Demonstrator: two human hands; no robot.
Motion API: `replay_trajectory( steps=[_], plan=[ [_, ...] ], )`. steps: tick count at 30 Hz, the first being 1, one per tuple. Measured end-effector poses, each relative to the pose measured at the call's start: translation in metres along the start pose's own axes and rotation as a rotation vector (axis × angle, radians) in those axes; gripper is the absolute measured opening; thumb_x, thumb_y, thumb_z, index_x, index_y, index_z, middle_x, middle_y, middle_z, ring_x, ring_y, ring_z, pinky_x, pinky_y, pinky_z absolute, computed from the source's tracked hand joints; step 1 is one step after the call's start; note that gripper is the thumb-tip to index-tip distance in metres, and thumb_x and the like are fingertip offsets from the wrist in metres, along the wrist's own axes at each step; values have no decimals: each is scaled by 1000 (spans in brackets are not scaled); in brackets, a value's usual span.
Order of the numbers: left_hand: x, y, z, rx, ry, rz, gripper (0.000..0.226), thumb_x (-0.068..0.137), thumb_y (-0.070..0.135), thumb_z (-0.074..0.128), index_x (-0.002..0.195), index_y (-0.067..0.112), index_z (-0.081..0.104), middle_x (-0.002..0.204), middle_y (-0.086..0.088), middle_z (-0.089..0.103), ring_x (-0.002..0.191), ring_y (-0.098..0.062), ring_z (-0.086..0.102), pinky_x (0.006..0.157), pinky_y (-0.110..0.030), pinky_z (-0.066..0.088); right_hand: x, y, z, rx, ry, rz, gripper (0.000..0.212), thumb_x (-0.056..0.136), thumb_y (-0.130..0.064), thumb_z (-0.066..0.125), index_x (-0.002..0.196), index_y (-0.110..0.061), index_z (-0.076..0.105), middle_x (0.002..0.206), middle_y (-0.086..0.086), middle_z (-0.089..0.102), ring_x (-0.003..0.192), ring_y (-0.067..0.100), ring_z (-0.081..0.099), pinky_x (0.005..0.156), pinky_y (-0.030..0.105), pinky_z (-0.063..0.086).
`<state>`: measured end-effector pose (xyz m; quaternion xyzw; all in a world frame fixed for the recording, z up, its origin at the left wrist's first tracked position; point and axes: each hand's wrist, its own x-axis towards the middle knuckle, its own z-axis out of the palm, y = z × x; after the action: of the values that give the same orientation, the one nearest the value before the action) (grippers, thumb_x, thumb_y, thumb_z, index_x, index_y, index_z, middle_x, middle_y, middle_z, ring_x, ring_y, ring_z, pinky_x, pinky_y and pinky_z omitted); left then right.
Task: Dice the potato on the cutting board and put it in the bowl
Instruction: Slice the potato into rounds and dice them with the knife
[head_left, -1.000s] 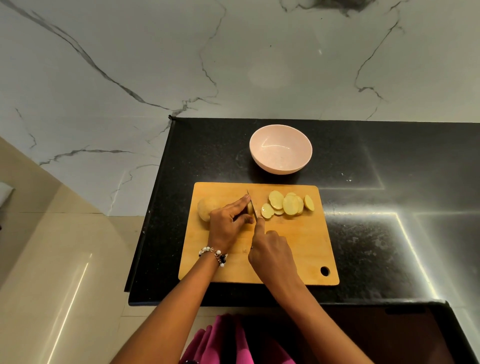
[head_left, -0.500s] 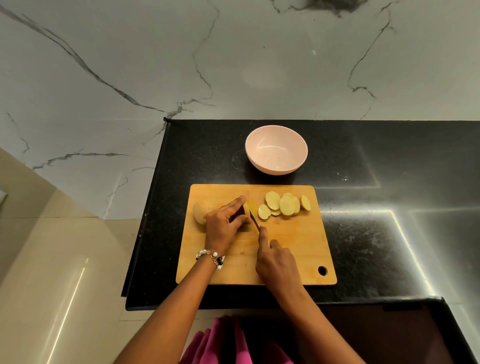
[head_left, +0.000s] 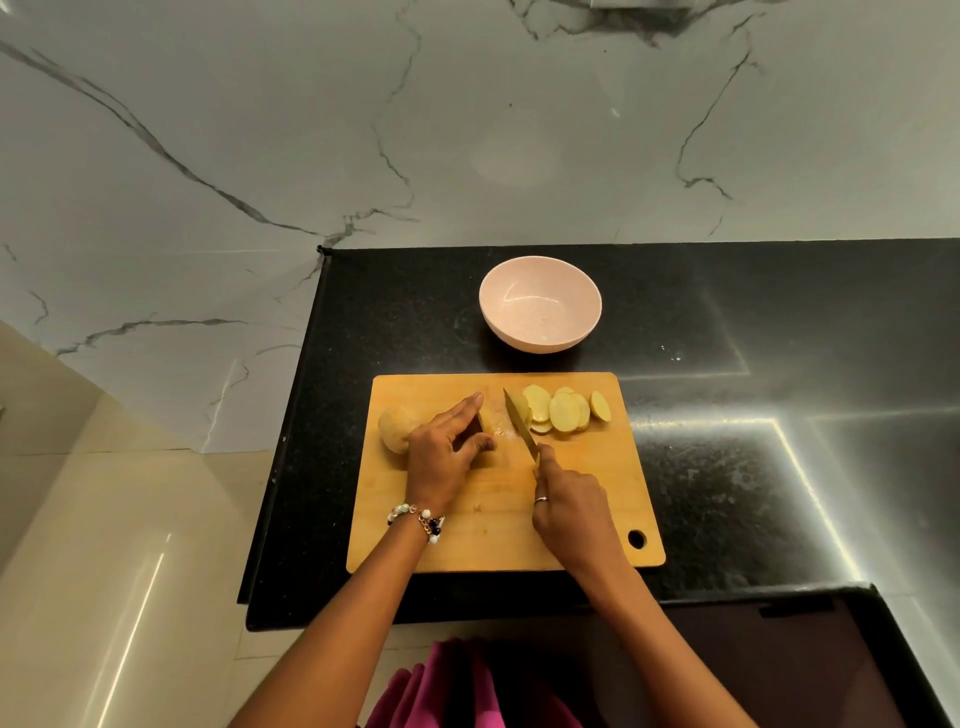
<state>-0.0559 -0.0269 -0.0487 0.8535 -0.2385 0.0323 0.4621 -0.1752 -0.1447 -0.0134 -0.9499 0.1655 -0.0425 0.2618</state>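
Left hand (head_left: 441, 457): fingers curled over the uncut part of the potato (head_left: 396, 428), pinning it to the cutting board (head_left: 498, 525); the cut face shows between index finger and thumb.
Right hand (head_left: 569, 506): closed round the handle of the knife (head_left: 519, 422), index finger laid along the spine; the blade lies between the potato and the slices (head_left: 563, 413), its tip pointing away from the person.
Task object: the potato sits at the far left of the board; the slices overlap in a loose row at the far right; none is diced yet.
Bowl (head_left: 540, 304): on the countertop (head_left: 727, 467) just beyond the board's far edge, holding nothing that can be seen.
Risk, fingers: the left fingertips lie close to the cut face, so a blade set down too near them would likely nick a finger.
Risk, rolling: the potato's rounded skin side may rock under pressure, throwing the cut off line.
Risk, slipping: wet cut faces probably slide on one another, so stacked slices could skid when diced.
Risk, spillage: the slices lie near the board's far edge and could be pushed onto the countertop.
Materials: the board is pale wood, rectangular, with rounded corners and a hanging hole; the bowl is matt pink and round; the countertop is glossy black speckled stone; the flesh is pale yellow, moist and oval in section.
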Motion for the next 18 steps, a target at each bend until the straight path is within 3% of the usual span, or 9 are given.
replay_trajectory(
  steps=[5, 9, 12, 16, 18],
  plan=[
    [1, 1, -1, -3, -2, -21, 55, 73, 21, 76, 125, 15, 57, 124, -1, 60, 113, 1, 47, 94, -7, 35, -11, -22, -12, 209, 58, -10, 42, 98, -13, 42, 138, -4, 42, 70, 13, 67, 57, 25, 56, 54, 37, 39],
    [1, 1, -1, -27, -4, -49, 55, 73, 20, 76, 124, 14, 57, 124, -2, 60, 113, 0, 48, 92, -6, 36, -11, -32, -12, 191, 39, -31, 45, 98, -16, 40, 142, -7, 36, 74, 12, 67, 62, 26, 57, 57, 40, 41],
    [1, 0, 0, -52, -2, -61, 54, 72, 19, 77, 123, 12, 58, 123, -4, 59, 113, 0, 49, 91, -1, 35, -12, -34, -11, 108, 6, -26, 48, 99, -17, 37, 145, -9, 29, 83, 10, 67, 70, 23, 57, 58, 30, 35],
    [2, -2, 1, -82, 3, -71, 54, 71, 22, 78, 121, 12, 60, 123, -4, 60, 114, 0, 50, 96, -10, 40, -11, -34, -9, 59, -8, -22, 49, 98, -15, 36, 146, -8, 28, 84, 11, 65, 66, 20, 50, 59, 28, 30],
    [2, -2, 1, -78, 8, -63, 53, 71, 20, 78, 120, 11, 60, 122, -5, 60, 113, 0, 50, 95, -7, 38, -11, -34, -9, 48, -18, -30, 48, 98, -15, 36, 146, -8, 29, 83, 10, 64, 66, 21, 51, 58, 28, 31]
  ],
)
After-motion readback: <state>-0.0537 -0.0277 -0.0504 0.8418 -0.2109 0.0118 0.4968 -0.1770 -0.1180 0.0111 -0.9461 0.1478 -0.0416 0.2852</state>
